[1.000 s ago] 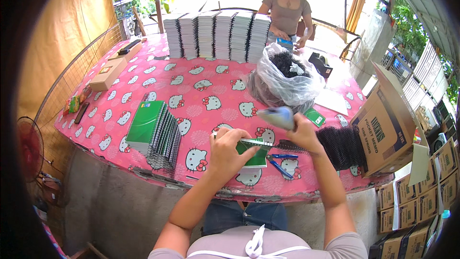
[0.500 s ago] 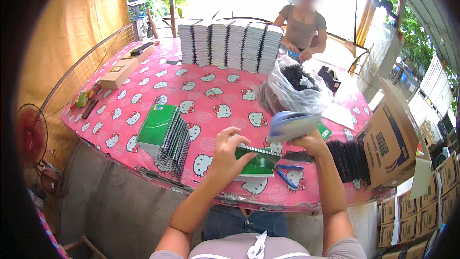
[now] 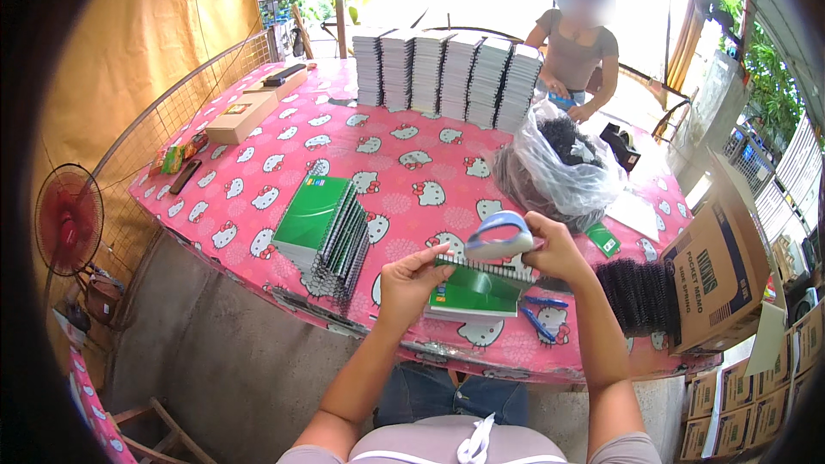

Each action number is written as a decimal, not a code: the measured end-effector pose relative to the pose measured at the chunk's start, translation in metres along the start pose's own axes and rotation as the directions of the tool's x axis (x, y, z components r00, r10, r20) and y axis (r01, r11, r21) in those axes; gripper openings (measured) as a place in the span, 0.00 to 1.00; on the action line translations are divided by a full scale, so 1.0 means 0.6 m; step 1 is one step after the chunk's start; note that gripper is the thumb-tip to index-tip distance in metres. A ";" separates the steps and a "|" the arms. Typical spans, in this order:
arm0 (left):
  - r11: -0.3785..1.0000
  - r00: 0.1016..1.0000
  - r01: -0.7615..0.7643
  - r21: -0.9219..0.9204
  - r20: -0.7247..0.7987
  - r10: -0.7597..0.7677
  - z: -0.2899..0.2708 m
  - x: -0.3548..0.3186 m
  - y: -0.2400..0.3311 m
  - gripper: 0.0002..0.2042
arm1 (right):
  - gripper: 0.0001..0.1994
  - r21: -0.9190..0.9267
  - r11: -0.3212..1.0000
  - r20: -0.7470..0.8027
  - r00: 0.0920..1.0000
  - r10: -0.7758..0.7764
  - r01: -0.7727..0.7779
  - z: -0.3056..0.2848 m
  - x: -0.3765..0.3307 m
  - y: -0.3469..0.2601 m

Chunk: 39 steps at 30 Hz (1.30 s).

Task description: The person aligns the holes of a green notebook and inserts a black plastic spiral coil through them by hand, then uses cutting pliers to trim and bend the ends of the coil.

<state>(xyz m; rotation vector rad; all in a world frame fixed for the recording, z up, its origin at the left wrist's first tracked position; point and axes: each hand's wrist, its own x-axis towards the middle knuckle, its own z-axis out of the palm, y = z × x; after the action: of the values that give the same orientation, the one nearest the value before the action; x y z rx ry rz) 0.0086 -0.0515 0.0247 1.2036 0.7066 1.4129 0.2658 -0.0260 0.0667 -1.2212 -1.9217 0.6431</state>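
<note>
Green notebook (image 3: pixel 475 290) sits at the near edge of the counter (image 3: pixel 404 163), directly in front of the person, its spiral-bound top edge running roughly from nine o'clock to three o'clock across the view. The left hand (image 3: pixel 411 279) lies at about nine o'clock of the notebook and is closed on its upper left corner, thumb and fingertips pinching at the start of the wire binding. The right hand (image 3: pixel 554 249) lies at about one o'clock of it, just above the right end of the binding, and is closed around a blue-handled tool (image 3: pixel 498 236) whose head hovers right over the spiral edge, touching or nearly so; which, I cannot tell. Both hands are thus at opposite ends of the long axis, the left one on the notebook itself, the right one only on the tool. Blue pliers (image 3: pixel 537 318) lie on the counter just beside the notebook at four o'clock. A stack of green notebooks (image 3: pixel 325 228) stands well apart at ten o'clock, and a clear bag of black coils (image 3: pixel 559 167) sits at one o'clock, beyond the right hand.
</note>
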 end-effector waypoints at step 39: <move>0.684 0.823 -0.543 0.487 0.149 0.548 0.037 -0.061 0.028 0.08 | 0.13 0.587 0.724 0.082 0.916 0.392 -0.362 0.086 -0.203 -0.122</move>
<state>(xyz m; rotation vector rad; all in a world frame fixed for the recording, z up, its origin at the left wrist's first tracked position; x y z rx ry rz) 0.0195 -0.0947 0.0364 1.9574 0.7937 1.7792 0.2166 -0.1679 0.0510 -1.1893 -1.2600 1.3082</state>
